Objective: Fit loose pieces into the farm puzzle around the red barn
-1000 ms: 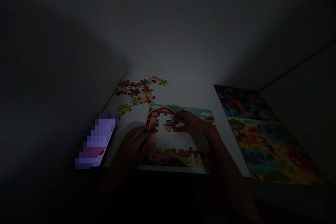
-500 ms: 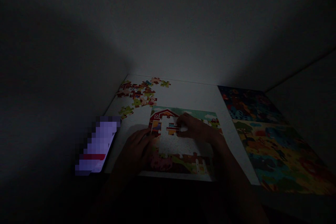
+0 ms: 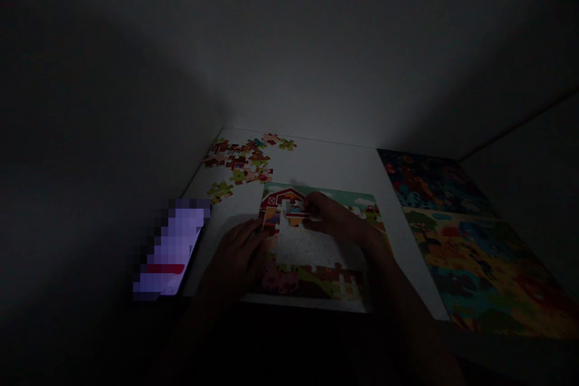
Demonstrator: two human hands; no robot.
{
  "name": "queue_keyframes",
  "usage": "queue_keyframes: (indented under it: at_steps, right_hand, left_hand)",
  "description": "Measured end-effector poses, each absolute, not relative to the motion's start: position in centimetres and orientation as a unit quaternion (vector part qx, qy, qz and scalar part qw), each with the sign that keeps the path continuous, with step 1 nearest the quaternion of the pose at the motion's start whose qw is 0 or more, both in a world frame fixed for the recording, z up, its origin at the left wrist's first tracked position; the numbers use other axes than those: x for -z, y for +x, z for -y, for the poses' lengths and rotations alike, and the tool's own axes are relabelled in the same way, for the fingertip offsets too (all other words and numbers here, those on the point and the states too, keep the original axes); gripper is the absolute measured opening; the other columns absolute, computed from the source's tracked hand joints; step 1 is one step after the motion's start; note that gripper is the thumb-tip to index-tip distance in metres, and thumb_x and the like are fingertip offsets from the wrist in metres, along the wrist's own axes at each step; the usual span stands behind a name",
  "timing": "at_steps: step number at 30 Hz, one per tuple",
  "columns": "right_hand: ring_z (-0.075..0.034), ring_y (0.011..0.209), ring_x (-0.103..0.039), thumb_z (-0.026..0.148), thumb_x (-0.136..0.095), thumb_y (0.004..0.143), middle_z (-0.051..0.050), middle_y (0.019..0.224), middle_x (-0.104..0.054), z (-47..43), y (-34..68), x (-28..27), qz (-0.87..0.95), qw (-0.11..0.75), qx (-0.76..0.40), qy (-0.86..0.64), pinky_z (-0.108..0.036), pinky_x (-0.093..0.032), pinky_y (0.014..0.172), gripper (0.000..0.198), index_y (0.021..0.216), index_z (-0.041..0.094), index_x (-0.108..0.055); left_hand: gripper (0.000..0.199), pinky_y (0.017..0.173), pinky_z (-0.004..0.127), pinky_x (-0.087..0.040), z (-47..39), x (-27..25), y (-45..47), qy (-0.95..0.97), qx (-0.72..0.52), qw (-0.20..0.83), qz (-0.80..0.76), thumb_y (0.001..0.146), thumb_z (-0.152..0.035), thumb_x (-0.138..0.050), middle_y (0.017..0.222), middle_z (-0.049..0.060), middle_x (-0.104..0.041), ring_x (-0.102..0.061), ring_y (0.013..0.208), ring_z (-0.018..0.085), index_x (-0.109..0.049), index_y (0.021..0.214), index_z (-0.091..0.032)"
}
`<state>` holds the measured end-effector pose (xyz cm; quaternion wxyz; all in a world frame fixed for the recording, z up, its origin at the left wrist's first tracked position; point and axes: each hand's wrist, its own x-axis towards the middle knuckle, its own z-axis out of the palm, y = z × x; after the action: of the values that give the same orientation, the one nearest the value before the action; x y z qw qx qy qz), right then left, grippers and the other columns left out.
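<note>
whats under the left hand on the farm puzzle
The left hand lies flat on the left edge of the farm puzzle, by the barn picture. Fitted pieces show around it; what lies beneath the palm is covered and too dark to tell.

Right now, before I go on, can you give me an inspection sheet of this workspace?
Surface: white table, dimly lit.
Job's things: farm puzzle partly filled, bare patch in its middle; one puzzle piece at the barn.
Clutter: loose pieces heaped at the far left corner; lit phone at the left edge; finished colourful puzzle to the right.
Hands: left hand rests on the puzzle's left edge; right hand pinches the piece.
Cables: nothing seen.
Surroundings: dark walls, corner behind.
</note>
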<state>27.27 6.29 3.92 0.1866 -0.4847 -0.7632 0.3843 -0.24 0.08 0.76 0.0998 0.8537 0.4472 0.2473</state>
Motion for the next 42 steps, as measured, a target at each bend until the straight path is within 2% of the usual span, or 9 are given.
queue_keyframes:
  at_steps: [12, 23, 29, 42]
  right_hand:
    - [-0.022, 0.101, -0.055, 0.017, -0.063, 0.085, -0.008, 0.109, -0.057, -6.7, 25.9, -3.9, 0.806, 0.214, -0.297, -0.466, -0.038, -0.047, 0.091, 0.03, 0.114, 0.021, -0.058]
    - [-0.024, 0.107, -0.058, 0.021, -0.062, 0.088, -0.011, 0.117, -0.061, -6.8, 25.2, -3.6, 0.823, 0.212, -0.238, -0.471, -0.041, -0.05, 0.095, 0.039, 0.126, 0.02, -0.059]
    - [-0.023, 0.109, -0.059, 0.018, -0.06, 0.088, -0.012, 0.122, -0.06, -6.9, 25.1, -3.7, 0.829, 0.203, -0.244, -0.461, -0.042, -0.049, 0.097, 0.044, 0.132, 0.02, -0.057]
    - [-0.023, 0.112, -0.058, 0.019, -0.062, 0.087, -0.012, 0.122, -0.064, -7.1, 25.2, -3.0, 0.844, 0.209, -0.217, -0.444, -0.042, -0.048, 0.098, 0.039, 0.126, 0.02, -0.062]
  left_hand:
    - [0.034, 0.107, 0.045, -0.043, -0.1, -0.9, -0.2, 0.855, -0.255, 0.103, -0.439, 0.099, -0.026, -0.042, 0.137, 0.006, -0.056, -0.049, 0.128, 0.022, -0.058, 0.128, -0.023]
    - [0.034, 0.106, 0.047, -0.043, 0.0, -1.1, -0.2, 0.855, -0.235, 0.106, -0.45, 0.1, -0.028, -0.039, 0.138, 0.006, -0.056, -0.048, 0.128, 0.023, -0.057, 0.128, -0.024]
    - [0.033, 0.106, 0.047, -0.043, 0.0, -1.1, 0.0, 0.851, -0.231, 0.113, -0.458, 0.1, -0.03, -0.041, 0.138, 0.005, -0.056, -0.048, 0.129, 0.023, -0.058, 0.128, -0.025]
    - [0.032, 0.101, 0.046, -0.045, -1.5, -2.3, 1.3, 0.831, -0.204, 0.126, -0.502, 0.095, -0.025, -0.047, 0.127, 0.007, -0.06, -0.054, 0.117, 0.025, -0.062, 0.123, -0.024]
